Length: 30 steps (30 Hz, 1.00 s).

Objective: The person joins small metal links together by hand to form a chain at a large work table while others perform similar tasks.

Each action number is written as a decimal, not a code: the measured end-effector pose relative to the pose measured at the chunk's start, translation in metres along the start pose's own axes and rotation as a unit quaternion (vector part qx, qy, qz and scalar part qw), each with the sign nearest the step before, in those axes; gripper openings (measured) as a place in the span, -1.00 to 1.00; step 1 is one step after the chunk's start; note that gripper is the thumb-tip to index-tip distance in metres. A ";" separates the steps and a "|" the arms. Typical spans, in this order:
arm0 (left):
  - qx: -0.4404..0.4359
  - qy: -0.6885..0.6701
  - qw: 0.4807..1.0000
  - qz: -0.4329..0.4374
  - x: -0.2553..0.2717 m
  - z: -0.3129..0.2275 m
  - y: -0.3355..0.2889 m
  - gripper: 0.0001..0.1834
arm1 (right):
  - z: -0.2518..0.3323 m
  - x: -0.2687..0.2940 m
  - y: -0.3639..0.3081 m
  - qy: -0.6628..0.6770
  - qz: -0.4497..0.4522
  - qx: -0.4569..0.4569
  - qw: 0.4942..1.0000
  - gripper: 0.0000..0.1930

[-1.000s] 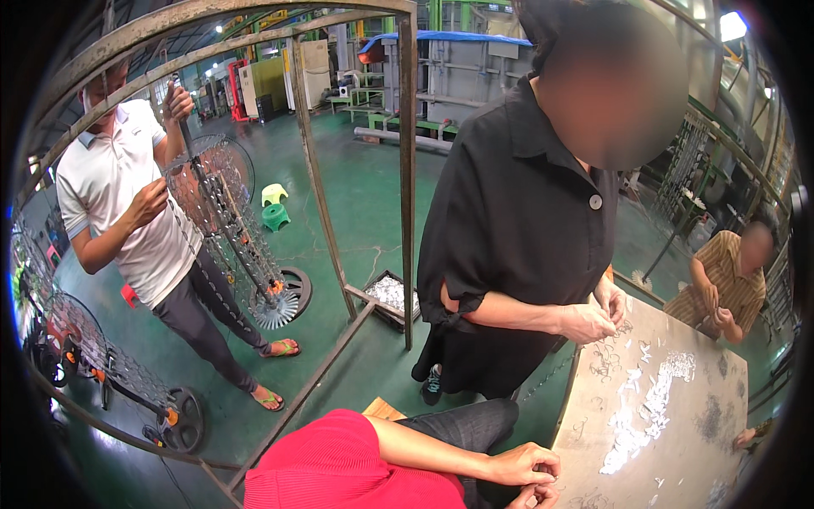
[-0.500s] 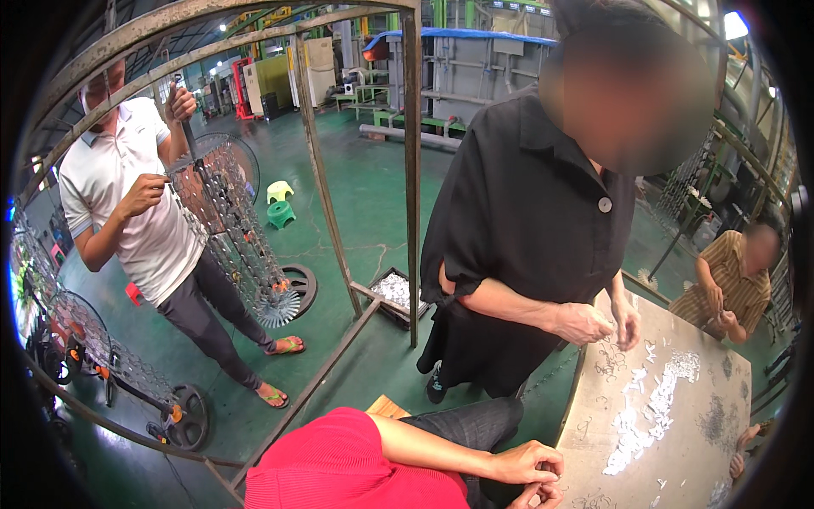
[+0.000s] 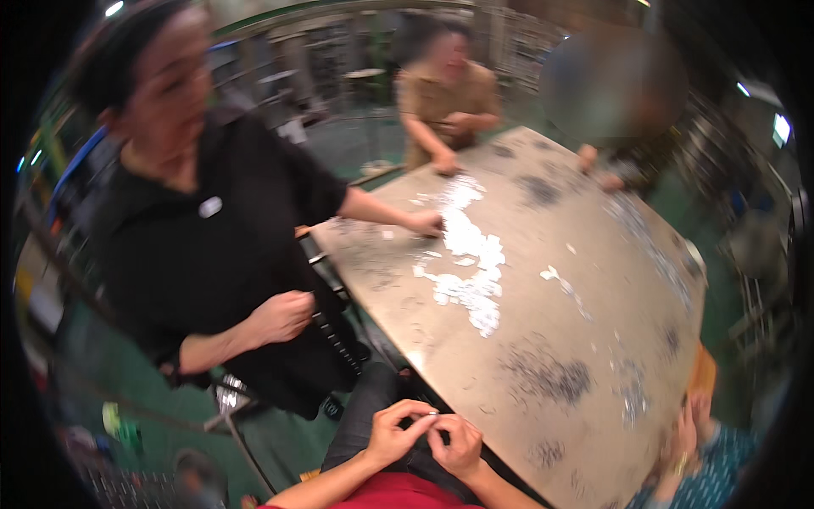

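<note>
My left hand (image 3: 397,434) and my right hand (image 3: 457,447) meet at the near left edge of the table, above my lap. Thumbs and fingertips are pinched together on both, almost touching. Between them shows a tiny pale piece (image 3: 433,413), too small and blurred to name. On the tabletop (image 3: 543,242) beyond lies a long heap of shiny small white pieces (image 3: 485,312). Closer to my right hand are scattered thin dark wire bits (image 3: 547,377), hook-like in shape, and a smaller dark cluster (image 3: 547,452).
At my left stands a person in black (image 3: 246,195), one hand reaching to the white heap. Others sit around the table: a person in tan (image 3: 475,85), one at the far right, and one in a teal patterned sleeve (image 3: 721,462). A metal frame bar (image 3: 250,458) rises at lower left.
The view has swung right, bringing the whole table into sight and blurring the picture. My hands stay pinched together. The person in black has stretched an arm to the white heap.
</note>
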<state>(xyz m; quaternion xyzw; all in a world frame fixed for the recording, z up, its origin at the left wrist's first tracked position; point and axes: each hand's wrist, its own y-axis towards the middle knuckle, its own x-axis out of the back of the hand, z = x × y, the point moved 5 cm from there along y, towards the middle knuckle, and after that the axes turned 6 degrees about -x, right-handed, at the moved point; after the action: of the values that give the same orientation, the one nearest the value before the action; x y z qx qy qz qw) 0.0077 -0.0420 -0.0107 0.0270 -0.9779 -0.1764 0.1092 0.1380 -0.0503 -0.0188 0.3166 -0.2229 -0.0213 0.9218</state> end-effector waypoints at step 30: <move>-0.015 -0.108 0.981 0.160 -0.034 0.038 0.016 -0.86 | -0.184 0.109 0.048 -0.239 0.027 -0.389 0.889 -0.85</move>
<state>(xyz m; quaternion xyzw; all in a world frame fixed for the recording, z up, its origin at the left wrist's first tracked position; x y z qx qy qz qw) 0.0321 -0.0114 -0.0469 -0.1509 -0.9728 -0.1733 0.0303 0.3093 0.0739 -0.0757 -0.0882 -0.4184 -0.1561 0.8904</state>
